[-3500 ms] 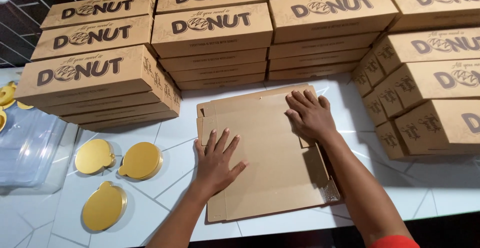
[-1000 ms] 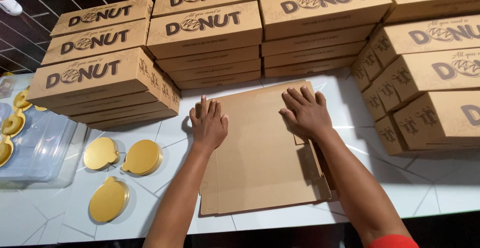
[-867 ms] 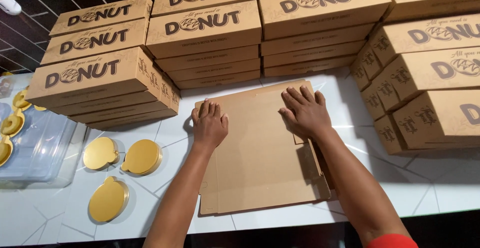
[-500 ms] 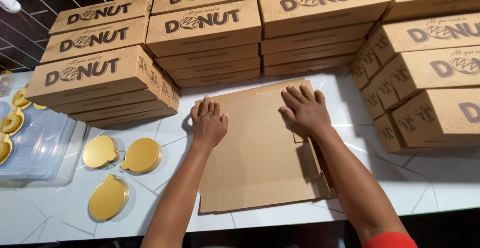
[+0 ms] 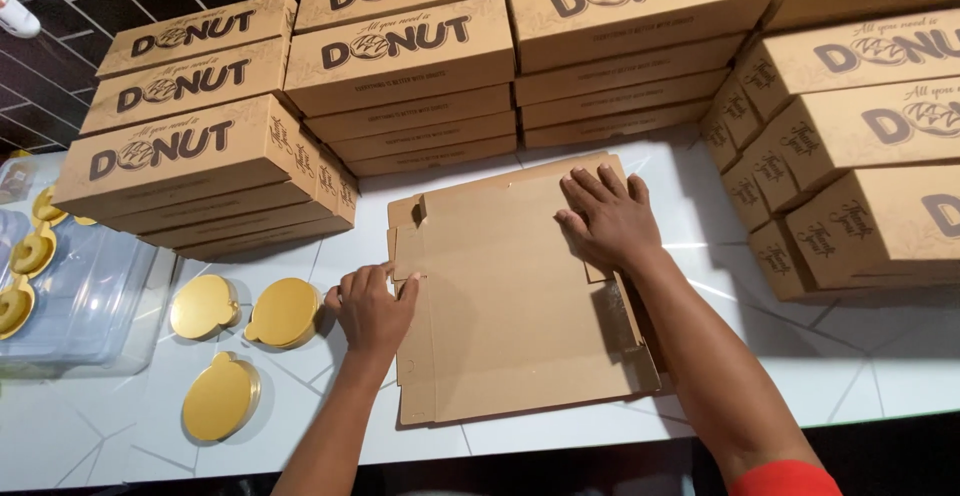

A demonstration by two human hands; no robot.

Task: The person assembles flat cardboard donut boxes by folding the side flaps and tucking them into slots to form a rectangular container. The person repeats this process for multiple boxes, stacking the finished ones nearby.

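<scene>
A stack of flat, unfolded brown cardboard box blanks (image 5: 510, 306) lies on the white tiled counter (image 5: 860, 366) in front of me. My left hand (image 5: 372, 308) grips the left edge of the top blank, thumb and fingers pinching a side flap. My right hand (image 5: 608, 218) rests palm down with spread fingers on the blank's upper right part, pressing it flat.
Stacks of closed brown cardboard boxes stand behind at left (image 5: 190, 171), centre (image 5: 420, 76) and right (image 5: 850, 156). Three round gold cake boards (image 5: 283, 312) lie left of the blanks. A clear plastic tub (image 5: 75, 301) with gold items sits at far left.
My left hand has slid from the top of the blank down and left to its left edge and taken hold of a flap. My right hand has stayed pressed flat.
</scene>
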